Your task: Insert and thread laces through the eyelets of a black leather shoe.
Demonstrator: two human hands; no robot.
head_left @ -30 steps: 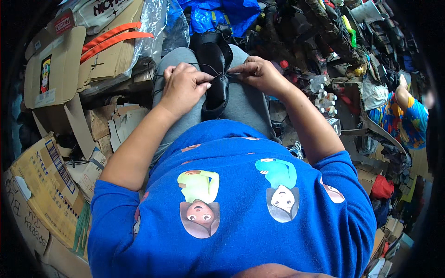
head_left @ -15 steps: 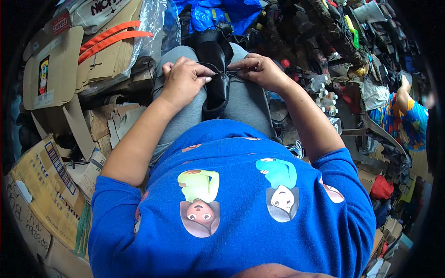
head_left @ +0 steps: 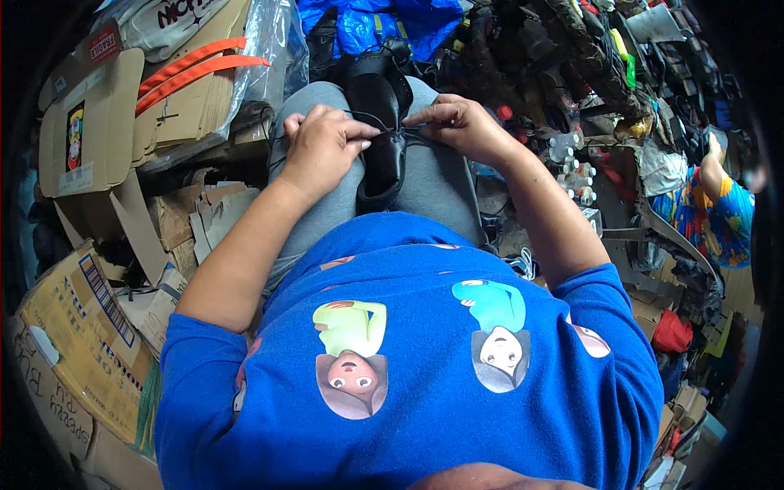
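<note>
A black shoe (head_left: 382, 167) lies lengthwise between my thighs on my lap. My left hand (head_left: 323, 149) is at its left side, thumb and forefinger pinched on a thin black shoelace (head_left: 365, 115) that loops above the shoe's opening. From the other side my right hand (head_left: 462, 124) pinches a black strand by the shoe's middle, its fingers bent. Both sets of fingertips are close to the lace point, a short gap apart. Further out, the shoe's other end, dark and open, reaches past my knees. The exact grip of the right fingertips is partly hidden.
Cardboard boxes (head_left: 94, 122) and flattened card with orange strips (head_left: 200, 69) are piled at the left. A blue plastic sheet (head_left: 429, 28) lies ahead. To the right are small clear bottles (head_left: 576, 175), heaped dark items and another person's arm (head_left: 712, 175) beside bright patterned cloth.
</note>
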